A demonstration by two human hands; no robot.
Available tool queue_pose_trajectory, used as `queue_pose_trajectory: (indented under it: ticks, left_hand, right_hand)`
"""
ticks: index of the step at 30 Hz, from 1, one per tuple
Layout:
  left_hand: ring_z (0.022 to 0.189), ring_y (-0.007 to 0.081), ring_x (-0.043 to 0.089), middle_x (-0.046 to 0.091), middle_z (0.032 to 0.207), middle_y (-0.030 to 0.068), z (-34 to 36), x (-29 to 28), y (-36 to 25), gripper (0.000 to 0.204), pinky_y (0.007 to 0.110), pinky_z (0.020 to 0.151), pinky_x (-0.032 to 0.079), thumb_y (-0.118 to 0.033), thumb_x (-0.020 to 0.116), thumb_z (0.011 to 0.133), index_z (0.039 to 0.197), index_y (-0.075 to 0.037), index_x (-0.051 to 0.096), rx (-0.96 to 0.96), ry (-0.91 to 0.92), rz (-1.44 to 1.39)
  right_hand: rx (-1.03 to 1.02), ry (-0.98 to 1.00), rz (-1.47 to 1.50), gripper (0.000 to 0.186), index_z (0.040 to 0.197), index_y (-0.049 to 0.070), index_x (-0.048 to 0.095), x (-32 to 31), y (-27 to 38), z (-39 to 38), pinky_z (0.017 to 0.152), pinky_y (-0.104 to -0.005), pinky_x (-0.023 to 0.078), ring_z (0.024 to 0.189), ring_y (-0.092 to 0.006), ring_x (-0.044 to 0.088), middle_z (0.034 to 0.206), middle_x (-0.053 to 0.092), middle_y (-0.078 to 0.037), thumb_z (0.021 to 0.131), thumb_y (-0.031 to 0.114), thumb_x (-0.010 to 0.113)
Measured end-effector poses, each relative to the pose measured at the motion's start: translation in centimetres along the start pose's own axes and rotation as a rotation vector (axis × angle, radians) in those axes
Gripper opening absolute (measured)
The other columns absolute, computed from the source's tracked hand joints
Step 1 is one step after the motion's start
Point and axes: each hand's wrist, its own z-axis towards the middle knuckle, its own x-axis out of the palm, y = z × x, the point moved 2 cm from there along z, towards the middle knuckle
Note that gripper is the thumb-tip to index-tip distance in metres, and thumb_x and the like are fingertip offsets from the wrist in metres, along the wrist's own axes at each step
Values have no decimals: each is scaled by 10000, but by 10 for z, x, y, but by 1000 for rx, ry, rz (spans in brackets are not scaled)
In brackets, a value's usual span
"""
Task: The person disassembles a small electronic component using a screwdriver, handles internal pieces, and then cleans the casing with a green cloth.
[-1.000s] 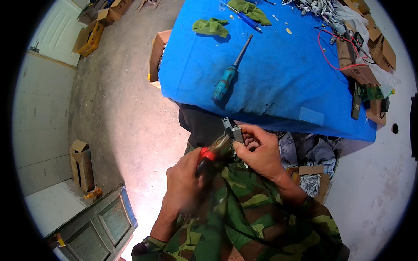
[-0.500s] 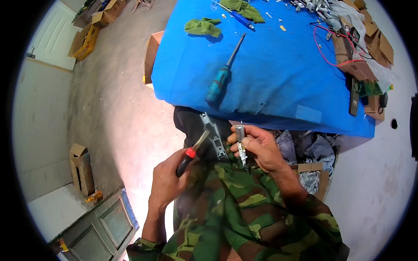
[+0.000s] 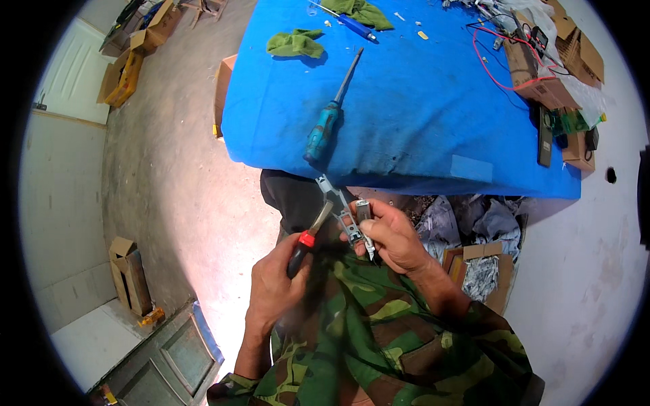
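Note:
My left hand [image 3: 276, 274] is closed around a red-and-black-handled tool [image 3: 303, 245], its metal tip pointing up and right toward a grey slotted bracket [image 3: 351, 229]. In my right hand [image 3: 396, 240] is a narrow part [image 3: 364, 213] with a metal upper body and pale lower end, gripped by thumb and fingers. The bracket sits just left of that part, against the fingertips; its upper end reaches toward the table edge. A teal-handled screwdriver [image 3: 323, 125] lies on the blue-covered table [image 3: 420, 101] beyond my hands, above my camouflage-clothed lap.
Green cloths [image 3: 294, 44] and a blue screwdriver [image 3: 355, 26] lie farther back. Cardboard, wires and plastic clutter [image 3: 528, 61] crowd the table's right side. A box of scrap [image 3: 481, 277] sits below right, beside a white wall [image 3: 582, 271]. More boxes [image 3: 128, 271] stand at left.
The bracket separated visibly from the narrow part, then came back beside it at my right fingertips. The left hand's tool dropped lower and then moved slightly right, toward the bracket.

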Motion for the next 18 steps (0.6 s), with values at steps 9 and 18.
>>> queue_pose_trajectory:
  ticks: [9,18]
  left_hand:
    - [997,347,736,730,1074,214,-2,11,-4,459,386,889,554,-85,699,905,1356,-43,627,31,36,8]
    - [1145,392,702,713,1218,233,2,26,5,451,412,979,545,-91,726,930,1367,-40,627,36,103,-10]
  right_hand:
    - [-126,-219,-210,230,1196,-19,627,8,2,0,616,-223,504,821,-100,682,1003,720,-69,1002,99,662]
    - [-338,-456,-461,151,1125,2,624,-64,1,-33,563,-228,461,782,-91,682,970,740,-94,1008,97,631]
